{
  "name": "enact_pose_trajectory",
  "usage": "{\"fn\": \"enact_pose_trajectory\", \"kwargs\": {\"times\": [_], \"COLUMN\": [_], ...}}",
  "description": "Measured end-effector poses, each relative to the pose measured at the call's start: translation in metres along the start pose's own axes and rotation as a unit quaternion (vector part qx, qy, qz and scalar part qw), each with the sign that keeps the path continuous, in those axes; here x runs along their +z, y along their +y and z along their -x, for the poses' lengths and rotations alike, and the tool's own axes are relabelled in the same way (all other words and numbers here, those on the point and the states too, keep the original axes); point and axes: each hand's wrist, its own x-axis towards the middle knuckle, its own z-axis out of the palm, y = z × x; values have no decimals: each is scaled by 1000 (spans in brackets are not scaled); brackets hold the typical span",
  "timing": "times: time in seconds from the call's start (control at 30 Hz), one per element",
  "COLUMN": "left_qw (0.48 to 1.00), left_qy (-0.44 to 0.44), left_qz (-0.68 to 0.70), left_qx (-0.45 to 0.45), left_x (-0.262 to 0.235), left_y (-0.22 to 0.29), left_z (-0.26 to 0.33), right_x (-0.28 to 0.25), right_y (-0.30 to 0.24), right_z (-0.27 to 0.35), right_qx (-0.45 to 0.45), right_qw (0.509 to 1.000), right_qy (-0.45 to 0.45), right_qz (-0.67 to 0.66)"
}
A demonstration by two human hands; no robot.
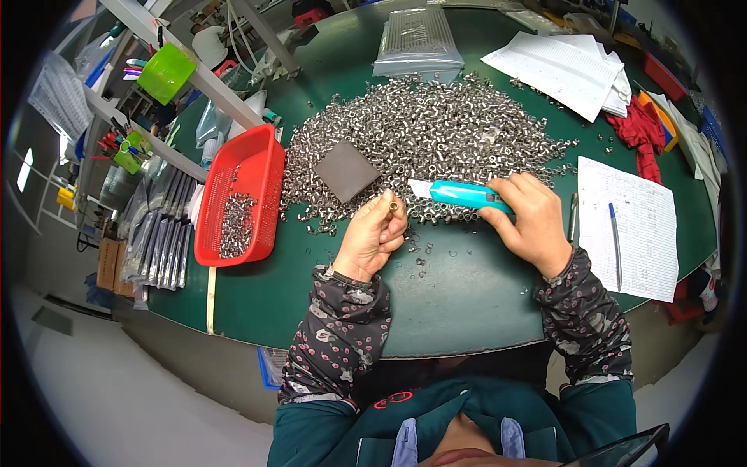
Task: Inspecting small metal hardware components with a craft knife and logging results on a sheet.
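My left hand [375, 233] pinches a small brass-coloured metal ring [394, 207] between thumb and fingers. In my right hand [533, 222] is a teal utility knife [467, 194], its pale blade pointing left, close to the ring but apart from it. Just beyond both hands spreads a wide heap of small silvery metal fittings [436, 132]. On the heap's near left part lies a dark square block [348, 171]. Several thin rings and scraps [421, 262] are scattered on the green table between my hands.
A red plastic basket [270, 194] at left holds more fittings. Printed sheets [634, 233] with a blue pen [615, 241] lie at right, and more papers [556, 70] far right beside red cloth [640, 134]. A clear plastic-wrapped stack [419, 43] stands behind the heap. The green table [467, 303] has a curved near edge.
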Motion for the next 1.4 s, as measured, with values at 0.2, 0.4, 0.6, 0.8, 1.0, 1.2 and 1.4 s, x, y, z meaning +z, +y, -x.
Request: {"fn": "enact_pose_trajectory", "kwargs": {"times": [0.2, 0.4, 0.6, 0.8, 1.0, 1.2, 1.4], "left_qw": [1000, 997, 995, 993, 994, 995, 995], "left_qy": [4, 31, 15, 3, 1, 7, 18], "left_qz": [23, 6, 26, 45, 39, 23, 17], "left_qx": [13, 68, 95, 110, 105, 94, 94], "left_x": [-3, -3, -3, -5, -4, -4, -3], "left_y": [-1, -2, -1, -5, -5, -6, -5], "left_z": [0, -2, -2, -3, -4, -3, -3], "right_x": [2, 4, 4, 5, 6, 8, 5], "right_y": [-1, 0, 0, -1, 1, 0, 0], "right_z": [1, 2, 3, 3, 5, 6, 4], "right_qx": [5, 7, 9, 19, 25, 24, 36], "right_qw": [1000, 1000, 1000, 998, 996, 995, 996], "right_qy": [-12, -18, -26, -53, -81, -90, -62], "right_qz": [4, 0, -2, -25, -27, -32, -43]}}
